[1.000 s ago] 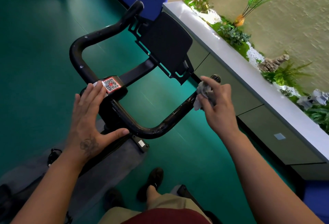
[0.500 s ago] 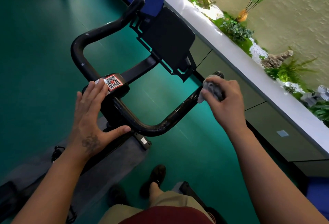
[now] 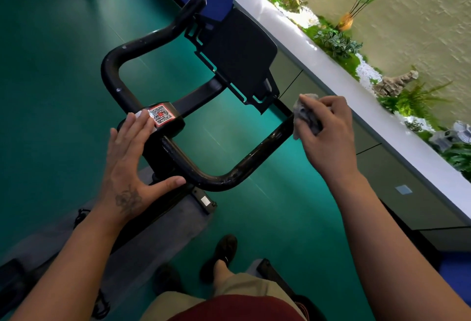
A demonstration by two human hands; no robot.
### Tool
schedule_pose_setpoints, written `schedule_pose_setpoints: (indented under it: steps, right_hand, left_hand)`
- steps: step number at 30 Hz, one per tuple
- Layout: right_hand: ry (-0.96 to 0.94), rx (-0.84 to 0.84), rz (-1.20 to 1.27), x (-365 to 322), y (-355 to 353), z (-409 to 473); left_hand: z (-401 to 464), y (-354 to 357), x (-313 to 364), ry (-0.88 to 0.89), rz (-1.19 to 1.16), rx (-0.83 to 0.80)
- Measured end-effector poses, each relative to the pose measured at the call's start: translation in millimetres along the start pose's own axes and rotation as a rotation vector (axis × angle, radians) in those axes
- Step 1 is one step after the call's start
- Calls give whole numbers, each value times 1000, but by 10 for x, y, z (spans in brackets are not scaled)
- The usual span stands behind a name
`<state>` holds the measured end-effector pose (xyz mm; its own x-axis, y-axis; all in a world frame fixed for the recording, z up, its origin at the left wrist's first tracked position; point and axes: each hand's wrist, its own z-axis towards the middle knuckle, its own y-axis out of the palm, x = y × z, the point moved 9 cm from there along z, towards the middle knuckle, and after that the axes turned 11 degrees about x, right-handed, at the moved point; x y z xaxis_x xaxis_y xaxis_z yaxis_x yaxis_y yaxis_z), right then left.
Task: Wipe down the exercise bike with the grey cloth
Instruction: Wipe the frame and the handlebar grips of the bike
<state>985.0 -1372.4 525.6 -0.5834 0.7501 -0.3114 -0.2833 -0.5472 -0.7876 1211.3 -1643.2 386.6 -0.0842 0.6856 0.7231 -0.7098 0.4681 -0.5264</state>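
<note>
Right hand (image 3: 328,137) grips the grey cloth (image 3: 303,114) on the bike handlebar (image 3: 257,157); left hand (image 3: 130,157) rests flat, fingers straight, near the QR sticker (image 3: 160,114).

One QR sticker, no words I can read

A red-bordered QR code sticker (image 3: 160,115) sits on the black centre hub of the handlebar (image 3: 175,127), just beside the fingertips of my left hand (image 3: 130,157); its pattern shows, but any print is too small to make out. A small white label (image 3: 205,201) lower on the frame is blurred.
</note>
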Motion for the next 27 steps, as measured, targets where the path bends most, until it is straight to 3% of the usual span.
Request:
schedule_pose_setpoints:
  steps: [10,19,27]
  right_hand:
    - [-80,-176,108,-222,397,-502]
    - [-144,-276,-69,-197,337,-196]
    - [-187,-367,132,-509,458,-549]
  left_hand:
    - [-13,-14,10,-7,-18,2]
    - [-12,-3,7,-13,-21,0]
    - [-20,10,2,-16,-14,-12]
